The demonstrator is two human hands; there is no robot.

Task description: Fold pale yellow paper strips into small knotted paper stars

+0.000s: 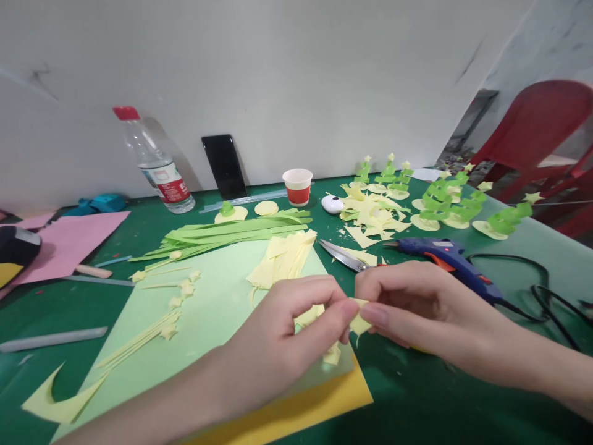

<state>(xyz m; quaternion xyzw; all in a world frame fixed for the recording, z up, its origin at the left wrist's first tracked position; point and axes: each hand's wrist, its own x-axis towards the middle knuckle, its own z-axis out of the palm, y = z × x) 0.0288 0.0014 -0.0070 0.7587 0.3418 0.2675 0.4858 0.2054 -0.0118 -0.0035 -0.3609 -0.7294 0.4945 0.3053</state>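
Between the fingertips of both hands is a small pale yellow paper piece. My left hand pinches its left side, and my right hand pinches its right side. Below my left hand's fingers, more yellow paper bits show in part. Behind that hand, a bundle of yellow paper strips lies on the light green sheet. Thin yellow strips with small stars at their ends rest on the sheet's left part. Scissors lie just beyond my hands.
A blue glue gun with a black cable is at right, before several green paper trees. Green strips, yellow scraps, a paper cup, a phone and a bottle stand or lie farther back.
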